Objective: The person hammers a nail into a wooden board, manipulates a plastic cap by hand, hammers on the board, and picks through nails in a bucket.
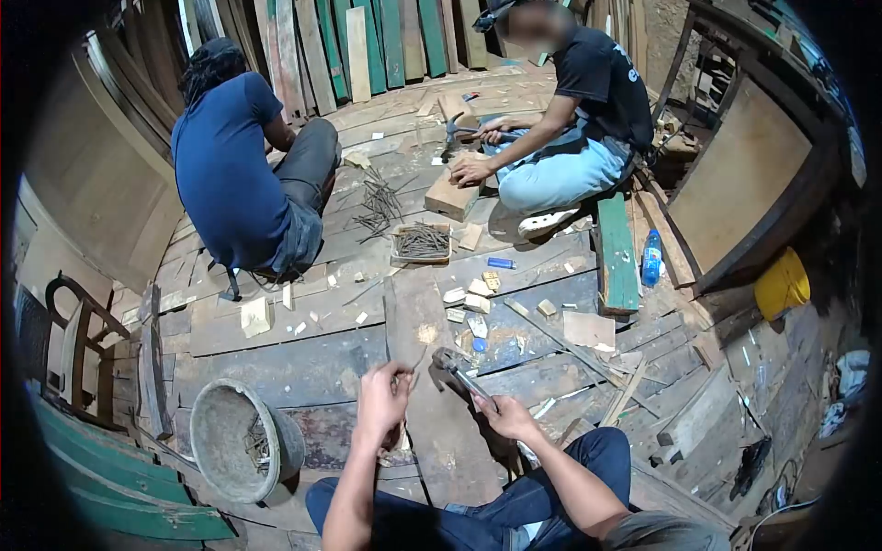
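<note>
My left hand is closed in a pinch on a thin nail, which sticks out past the fingertips over a wide brown board. In my right hand is a hammer, its fingers wrapped round the handle. The hammer's metal head is a little to the right of the nail, above the same board. Between my legs and the far people, a small tray full of nails stands at the board's far end, with a loose pile of nails behind it.
A grey bucket with some nails inside stands left of me. Two people sit ahead; the right one holds a hammer by a wooden block. Wood chunks, a blue bottle, a green beam and a yellow bucket are around.
</note>
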### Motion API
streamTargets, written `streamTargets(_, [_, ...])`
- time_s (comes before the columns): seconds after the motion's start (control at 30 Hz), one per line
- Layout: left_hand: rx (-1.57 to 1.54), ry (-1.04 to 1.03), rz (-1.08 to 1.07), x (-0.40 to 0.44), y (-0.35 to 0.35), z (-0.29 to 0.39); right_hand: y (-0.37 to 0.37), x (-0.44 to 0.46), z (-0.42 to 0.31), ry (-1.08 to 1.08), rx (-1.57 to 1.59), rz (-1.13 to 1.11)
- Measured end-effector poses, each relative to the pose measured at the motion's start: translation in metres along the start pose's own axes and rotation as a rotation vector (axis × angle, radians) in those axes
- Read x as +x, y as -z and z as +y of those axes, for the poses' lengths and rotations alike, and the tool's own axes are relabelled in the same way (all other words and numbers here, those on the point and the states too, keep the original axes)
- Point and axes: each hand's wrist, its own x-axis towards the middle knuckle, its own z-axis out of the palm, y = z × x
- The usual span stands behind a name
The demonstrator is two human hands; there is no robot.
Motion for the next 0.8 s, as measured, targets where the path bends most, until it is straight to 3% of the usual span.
streamTargets(0.1, [-0.02,0.013,-0.003,0.006,-0.014,-0.03,0.005,0.0,-0.004,-0.075,0.043,-0.06])
streamTargets(0.2, [0.005,0.034,-0.058,-0.01,-0.036,-0.064,0.004,0.0,-0.002,0.066,0.014,0.041])
streamTargets(0.23, [0.017,0.008,-0.053,-0.014,-0.037,-0.064,0.007,0.005,0.001,-0.08,0.022,-0.057])
streamTargets(0.27, [0.037,-0.023,-0.05,-0.016,-0.036,-0.061,0.008,0.006,0.002,-0.027,0.006,-0.031])
streamTargets(0.43, [-0.005,-0.051,-0.024,-0.007,-0.041,-0.06,0.014,0.01,-0.008,-0.185,0.0,-0.14])
streamTargets(0.57, [-0.096,-0.022,-0.016,-0.003,-0.056,-0.072,-0.004,0.016,0.016,0.041,-0.081,0.032])
streamTargets(0.7, [-0.063,-0.02,-0.085,-0.005,-0.07,-0.076,0.009,0.01,-0.003,-0.183,0.05,-0.099])
streamTargets(0.8, [-0.012,-0.001,-0.108,-0.005,-0.076,-0.079,0.005,0.014,0.008,-0.098,0.039,-0.055])
